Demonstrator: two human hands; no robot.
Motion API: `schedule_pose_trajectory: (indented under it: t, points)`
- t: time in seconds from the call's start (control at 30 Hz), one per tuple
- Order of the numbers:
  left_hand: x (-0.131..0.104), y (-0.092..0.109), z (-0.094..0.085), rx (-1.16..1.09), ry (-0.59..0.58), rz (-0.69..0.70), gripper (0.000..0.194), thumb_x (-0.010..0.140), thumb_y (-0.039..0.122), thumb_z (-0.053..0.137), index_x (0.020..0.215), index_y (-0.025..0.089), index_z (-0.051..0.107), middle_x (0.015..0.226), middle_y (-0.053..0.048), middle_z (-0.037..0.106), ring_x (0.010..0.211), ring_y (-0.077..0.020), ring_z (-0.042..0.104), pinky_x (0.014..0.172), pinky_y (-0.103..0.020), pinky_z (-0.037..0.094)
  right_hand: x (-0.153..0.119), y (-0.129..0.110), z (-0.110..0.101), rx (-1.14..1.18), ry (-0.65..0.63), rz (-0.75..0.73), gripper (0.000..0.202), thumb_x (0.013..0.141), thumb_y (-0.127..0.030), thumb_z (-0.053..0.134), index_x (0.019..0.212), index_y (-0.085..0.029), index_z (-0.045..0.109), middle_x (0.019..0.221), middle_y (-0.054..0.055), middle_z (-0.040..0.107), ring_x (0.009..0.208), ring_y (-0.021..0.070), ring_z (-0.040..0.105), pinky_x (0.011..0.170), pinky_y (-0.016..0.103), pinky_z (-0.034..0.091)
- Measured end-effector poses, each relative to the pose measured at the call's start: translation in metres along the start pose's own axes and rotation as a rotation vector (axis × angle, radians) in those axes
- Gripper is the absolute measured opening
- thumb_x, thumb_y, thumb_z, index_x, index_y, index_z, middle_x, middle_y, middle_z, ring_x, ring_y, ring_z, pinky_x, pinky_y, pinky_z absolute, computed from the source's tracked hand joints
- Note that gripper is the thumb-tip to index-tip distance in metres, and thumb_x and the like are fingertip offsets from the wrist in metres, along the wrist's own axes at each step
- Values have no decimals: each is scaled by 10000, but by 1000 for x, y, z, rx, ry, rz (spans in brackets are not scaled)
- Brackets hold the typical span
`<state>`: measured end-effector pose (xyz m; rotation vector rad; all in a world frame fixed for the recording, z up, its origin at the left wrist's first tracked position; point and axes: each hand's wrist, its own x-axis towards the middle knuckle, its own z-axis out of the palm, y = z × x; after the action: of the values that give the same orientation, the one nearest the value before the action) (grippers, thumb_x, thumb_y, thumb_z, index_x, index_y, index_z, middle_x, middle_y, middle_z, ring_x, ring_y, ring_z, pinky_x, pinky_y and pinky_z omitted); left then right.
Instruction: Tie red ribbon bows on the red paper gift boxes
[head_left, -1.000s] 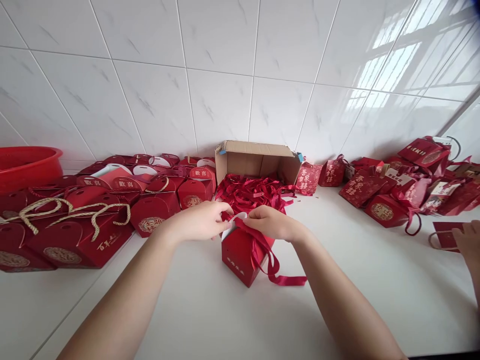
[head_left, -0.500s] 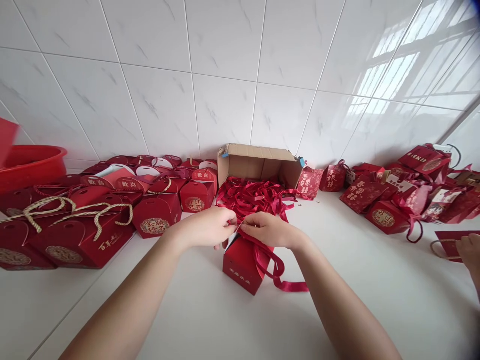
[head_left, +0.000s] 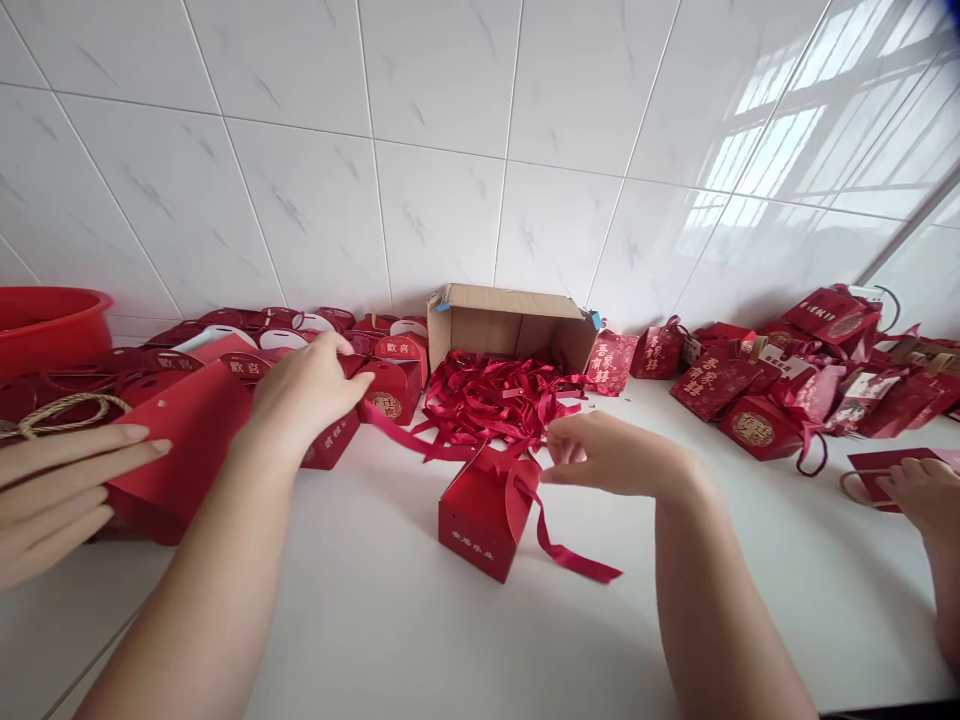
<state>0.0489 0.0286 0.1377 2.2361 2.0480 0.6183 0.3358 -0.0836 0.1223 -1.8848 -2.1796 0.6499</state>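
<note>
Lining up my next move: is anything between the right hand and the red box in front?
Nothing visible: the right hand is close beside the red box; the ribbon's loose end trails below the hand.

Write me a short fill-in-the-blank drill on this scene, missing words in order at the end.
A ribbon stretches from the small box in front to the wearer's ____ hand. The open carton by the wall is made of ____. The basin at the far left is ____ in colour.

Missing words: left; cardboard; red.
</note>
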Motion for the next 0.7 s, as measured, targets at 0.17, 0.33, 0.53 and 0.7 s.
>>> schedule_pose_trajectory:
  t: [0.17,0.33,0.53,0.7]
  points:
    - [-24,34,19,-264,-578,450,276,718,425,595,919,240,555,1002,-27,656,884,-208,621,678,-271,455,14,-5,15,-4,-169,-33,259,659,-392,716,771,-223,554,846,40,656,710,201,594,516,270,396]
    - [-39,55,33,-72,-745,480,194,768,435,511,827,253,547,836,-2,666,659,-182,574,508,-262,353,30,-4,18,-79,-160,-72,139,672,-117,601,725,-214,517,881,34,660,768,194,596,546,256,397]
    - [-37,48,27,-49,-790,515,117,717,287,529,827,254,507,772,25,669,613,-160,528,473,-239,300,33,6,15,-112,-133,-16,173,627,-60,589,663,-208,506,814,34,649,702,187,566,508,254,361]
    - [-34,38,20,28,-799,383,213,658,294,569,859,242,520,803,1,679,618,-170,562,474,-234,306,17,12,24,-133,-10,76,173,655,-28,550,683,-199,537,799,49,645,717,203,579,544,275,379]
